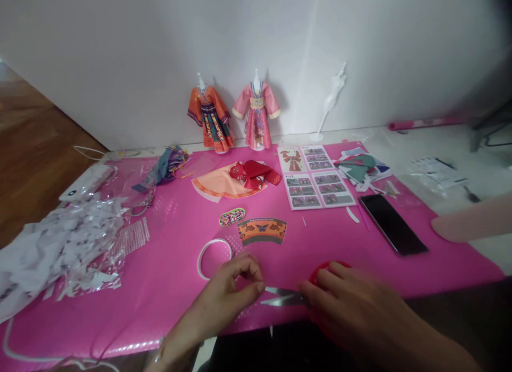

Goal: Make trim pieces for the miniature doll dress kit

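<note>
My right hand [352, 302] grips a pair of red-handled scissors [296, 297], whose blades are parted and point left. Close to the blade tips is my left hand [240, 286], its thumb and forefinger pinched together; whatever lies between them is too small to make out. A white ring, like a roll of tape [200, 261], lies partly behind the left hand. Beyond it are an orange curved piece with a butterfly pattern [262, 229] and a small oval tray of multicoloured beads [232, 217].
Two dressed doll forms, orange [210, 118] and pink [258, 116], stand by the wall beside a bare white mannequin [332, 100]. Peach and red fabric [224, 182], an instruction sheet [316, 182] and a phone [392, 223] lie ahead. Plastic-bagged scraps [76, 244] cover the left. Someone's limb [472, 220] rests right.
</note>
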A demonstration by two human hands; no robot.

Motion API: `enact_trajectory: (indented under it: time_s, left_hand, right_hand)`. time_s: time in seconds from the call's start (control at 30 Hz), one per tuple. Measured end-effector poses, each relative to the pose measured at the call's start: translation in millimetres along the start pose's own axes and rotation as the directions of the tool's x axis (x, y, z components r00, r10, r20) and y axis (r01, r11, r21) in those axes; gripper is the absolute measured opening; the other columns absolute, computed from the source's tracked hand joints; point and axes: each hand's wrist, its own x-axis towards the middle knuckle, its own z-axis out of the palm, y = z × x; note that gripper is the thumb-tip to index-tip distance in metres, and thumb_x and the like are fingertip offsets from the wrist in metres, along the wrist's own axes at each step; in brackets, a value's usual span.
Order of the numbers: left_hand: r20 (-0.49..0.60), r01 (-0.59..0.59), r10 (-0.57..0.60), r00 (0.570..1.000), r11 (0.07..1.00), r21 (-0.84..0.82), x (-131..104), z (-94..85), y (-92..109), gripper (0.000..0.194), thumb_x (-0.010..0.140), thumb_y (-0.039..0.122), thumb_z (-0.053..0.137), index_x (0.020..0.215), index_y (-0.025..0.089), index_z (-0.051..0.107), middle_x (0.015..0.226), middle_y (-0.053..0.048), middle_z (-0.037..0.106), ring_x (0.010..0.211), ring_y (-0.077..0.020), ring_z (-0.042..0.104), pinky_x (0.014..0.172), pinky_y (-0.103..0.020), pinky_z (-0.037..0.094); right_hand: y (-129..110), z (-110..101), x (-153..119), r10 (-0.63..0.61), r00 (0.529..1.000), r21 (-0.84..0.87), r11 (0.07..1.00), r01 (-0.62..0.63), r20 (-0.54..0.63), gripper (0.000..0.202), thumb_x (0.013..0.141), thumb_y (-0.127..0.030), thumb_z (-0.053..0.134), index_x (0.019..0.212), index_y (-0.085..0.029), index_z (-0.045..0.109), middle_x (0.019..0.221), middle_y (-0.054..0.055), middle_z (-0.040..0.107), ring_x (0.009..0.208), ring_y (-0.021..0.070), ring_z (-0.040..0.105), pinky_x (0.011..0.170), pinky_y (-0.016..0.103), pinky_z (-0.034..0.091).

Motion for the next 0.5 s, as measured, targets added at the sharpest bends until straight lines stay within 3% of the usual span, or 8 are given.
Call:
enact_trajectory:
  time_s: [0.27,0.5]
  left_hand:
    - [-0.013,-0.075,0.075,0.997,0.997,0.01,-0.2,1.1,-2.2,0.012,0.081,0.015,0.058,0.071,0.019,0.053,0.081,0.001,0.053,0.08,-0.0142,0.051,0.074,-0.028,0.039]
    - [-0.031,-0.217,0.228,0.973,0.954,0.208,-3.0,3.1,-13.5,0.011,0.086,0.012,0.056,0.081,0.021,0.053,0.104,-0.001,0.055,0.102,-0.0155,0.054,0.088,-0.029,0.041]
  right_hand:
    - [1.6,0.8,0.2,-0.002,1.0,-0.008,1.0,0.002,0.009,0.03,0.088,-0.017,0.06,0.116,-0.024,0.055,0.087,-0.001,0.057,0.072,0.0162,0.047,0.063,0.033,0.026]
    - [-0.1,0.6,1.9,0.018,1.0,0.005,1.0,-0.017,-0.008,0.024,0.087,-0.014,0.058,0.11,-0.023,0.056,0.083,-0.001,0.058,0.069,0.0162,0.048,0.061,0.033,0.027]
